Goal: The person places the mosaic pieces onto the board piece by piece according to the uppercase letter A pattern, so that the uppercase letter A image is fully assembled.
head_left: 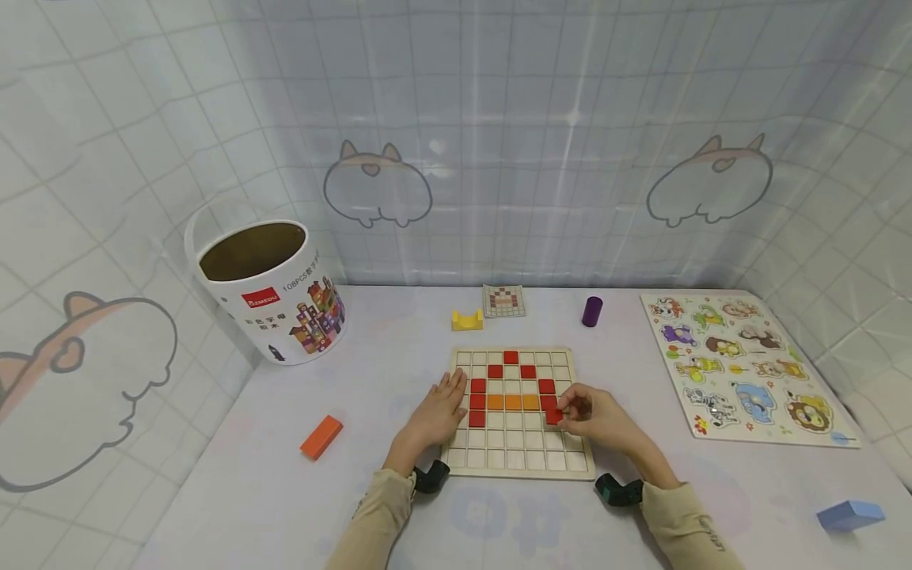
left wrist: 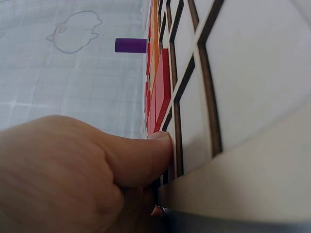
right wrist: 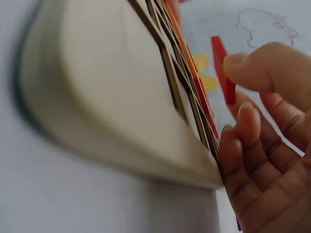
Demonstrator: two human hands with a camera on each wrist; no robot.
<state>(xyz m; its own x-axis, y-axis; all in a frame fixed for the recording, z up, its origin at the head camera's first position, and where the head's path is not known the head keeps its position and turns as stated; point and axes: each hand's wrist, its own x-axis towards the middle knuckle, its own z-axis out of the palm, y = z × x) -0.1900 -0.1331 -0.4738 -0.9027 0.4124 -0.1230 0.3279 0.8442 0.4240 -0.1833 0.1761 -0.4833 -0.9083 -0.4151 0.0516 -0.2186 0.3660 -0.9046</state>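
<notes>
A wooden grid board (head_left: 516, 463) lies at the table's middle, with red and orange square tiles set in its cells. My right hand (head_left: 594, 417) pinches a red tile (head_left: 553, 415) at the board's right side, level with the lower red cells; the same red tile (right wrist: 223, 68) shows between thumb and fingers in the right wrist view. My left hand (head_left: 436, 413) lies flat on the board's left edge, fingers straight. Its thumb (left wrist: 141, 158) presses the board (left wrist: 252, 73) beside the red tiles (left wrist: 163, 85).
A white round tub (head_left: 267, 289) stands open at the back left. An orange block (head_left: 321, 436) lies left of the board, a yellow block (head_left: 466, 320), a pattern card (head_left: 503, 301) and a purple cylinder (head_left: 591, 311) behind it. An animal puzzle (head_left: 741, 366) and a blue block (head_left: 850, 514) sit right.
</notes>
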